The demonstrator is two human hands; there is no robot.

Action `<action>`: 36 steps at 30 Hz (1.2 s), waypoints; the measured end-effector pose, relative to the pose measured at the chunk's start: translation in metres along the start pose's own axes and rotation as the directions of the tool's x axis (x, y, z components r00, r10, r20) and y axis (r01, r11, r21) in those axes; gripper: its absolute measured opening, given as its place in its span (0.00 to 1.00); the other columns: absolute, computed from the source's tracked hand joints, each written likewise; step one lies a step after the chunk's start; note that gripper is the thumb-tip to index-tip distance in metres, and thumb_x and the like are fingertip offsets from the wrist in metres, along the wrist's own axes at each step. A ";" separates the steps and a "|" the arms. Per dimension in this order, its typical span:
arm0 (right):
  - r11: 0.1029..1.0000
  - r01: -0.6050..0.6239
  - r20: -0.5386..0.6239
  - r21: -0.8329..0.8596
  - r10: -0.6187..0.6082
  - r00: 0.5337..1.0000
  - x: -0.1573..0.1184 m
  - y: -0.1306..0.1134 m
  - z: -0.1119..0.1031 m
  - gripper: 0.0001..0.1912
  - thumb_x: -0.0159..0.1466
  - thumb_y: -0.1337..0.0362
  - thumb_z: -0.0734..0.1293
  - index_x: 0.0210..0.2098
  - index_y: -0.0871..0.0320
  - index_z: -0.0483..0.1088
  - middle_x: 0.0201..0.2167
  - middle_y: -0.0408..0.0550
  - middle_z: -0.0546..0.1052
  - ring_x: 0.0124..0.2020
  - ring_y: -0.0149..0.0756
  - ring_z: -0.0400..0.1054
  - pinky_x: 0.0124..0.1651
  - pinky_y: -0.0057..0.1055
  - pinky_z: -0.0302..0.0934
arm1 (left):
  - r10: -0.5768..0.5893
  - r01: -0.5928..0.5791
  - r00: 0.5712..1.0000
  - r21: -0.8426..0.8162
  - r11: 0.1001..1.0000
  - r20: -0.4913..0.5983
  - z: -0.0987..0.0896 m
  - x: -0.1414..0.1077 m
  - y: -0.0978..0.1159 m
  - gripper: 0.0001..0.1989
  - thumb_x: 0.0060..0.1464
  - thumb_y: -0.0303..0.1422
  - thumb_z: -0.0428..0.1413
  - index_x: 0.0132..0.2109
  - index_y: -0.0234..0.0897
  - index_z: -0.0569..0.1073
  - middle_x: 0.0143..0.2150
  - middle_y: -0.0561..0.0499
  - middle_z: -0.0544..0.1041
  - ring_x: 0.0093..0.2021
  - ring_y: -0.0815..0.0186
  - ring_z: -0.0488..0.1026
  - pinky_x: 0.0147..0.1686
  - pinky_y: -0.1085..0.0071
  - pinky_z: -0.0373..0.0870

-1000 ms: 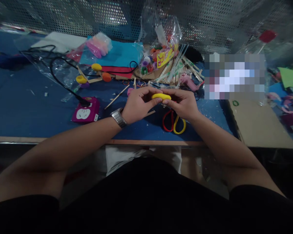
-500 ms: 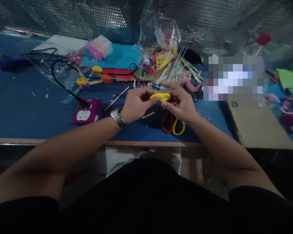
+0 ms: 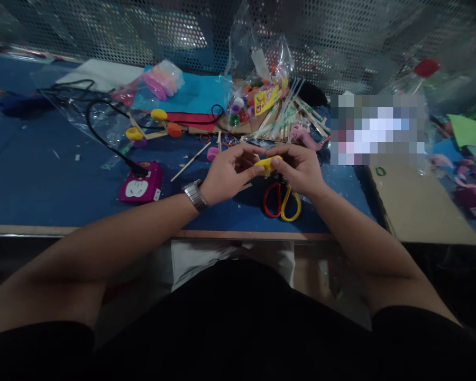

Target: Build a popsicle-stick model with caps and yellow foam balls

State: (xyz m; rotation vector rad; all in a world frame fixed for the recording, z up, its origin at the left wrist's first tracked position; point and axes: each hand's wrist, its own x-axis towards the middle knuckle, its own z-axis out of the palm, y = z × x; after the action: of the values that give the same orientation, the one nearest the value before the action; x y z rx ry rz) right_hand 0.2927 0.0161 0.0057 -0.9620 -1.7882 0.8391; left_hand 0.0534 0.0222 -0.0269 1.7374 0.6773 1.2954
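Both hands meet over the blue table around a small lump of yellow modelling clay (image 3: 265, 165). My left hand (image 3: 230, 170) is closed, its thumb pressing the clay's left end and its fingers curled behind. From the other side my right hand (image 3: 299, 169) pinches the clay between thumb and fingers. The fingers hide part of the lump. Just below my right hand lie scissors with one red and one yellow handle loop (image 3: 289, 206); their blades are mostly hidden. A small pink piece (image 3: 212, 154) lies beyond my left hand, near a thin wooden stick (image 3: 190, 161).
At left stand a magenta power socket box (image 3: 142, 182) with a black cable and a stick frame with coloured round pieces (image 3: 158, 114). Behind are plastic bags, blue paper (image 3: 206, 95), loose sticks and a pink glue gun (image 3: 306, 137). Cardboard (image 3: 416, 206) lies at right.
The yellow clay has shifted slightly right and down and is turned, with less of it showing. My left hand has moved a little right, and the pink piece now shows beyond it.
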 end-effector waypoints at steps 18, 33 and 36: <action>0.488 0.043 0.246 -0.872 0.361 0.899 -0.043 -0.067 -0.021 0.23 0.80 0.45 0.70 0.62 0.56 0.78 0.39 0.56 0.89 0.36 0.55 0.82 0.36 0.41 0.62 | -0.146 0.125 0.988 -0.306 0.944 -0.047 0.003 0.006 -0.004 0.34 0.59 0.61 0.78 0.52 0.41 0.77 0.43 0.51 0.83 0.37 0.66 0.84 0.39 0.68 0.84; 0.993 -0.039 0.152 -0.112 0.056 0.987 0.010 -0.016 -0.011 0.26 0.64 0.35 0.85 0.45 0.50 0.92 0.34 0.46 0.89 0.32 0.44 0.82 0.35 0.38 0.73 | -0.007 0.009 1.000 -0.054 0.998 0.031 0.002 0.005 0.001 0.29 0.60 0.58 0.78 0.49 0.41 0.80 0.40 0.49 0.83 0.38 0.63 0.80 0.38 0.67 0.78; 0.994 -0.087 0.117 -0.059 0.093 0.989 0.015 -0.012 -0.026 0.26 0.64 0.38 0.86 0.44 0.54 0.92 0.30 0.47 0.87 0.27 0.40 0.79 0.30 0.36 0.74 | -0.004 0.004 1.000 -0.011 1.000 0.024 0.002 0.006 0.000 0.24 0.65 0.55 0.76 0.50 0.41 0.82 0.40 0.49 0.83 0.37 0.64 0.79 0.38 0.67 0.77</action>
State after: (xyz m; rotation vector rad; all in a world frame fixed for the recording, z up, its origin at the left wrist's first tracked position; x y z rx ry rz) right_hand 0.3091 0.0275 0.0310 -1.0532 -1.8887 0.9265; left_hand 0.0575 0.0262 -0.0240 1.7393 0.6588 1.2715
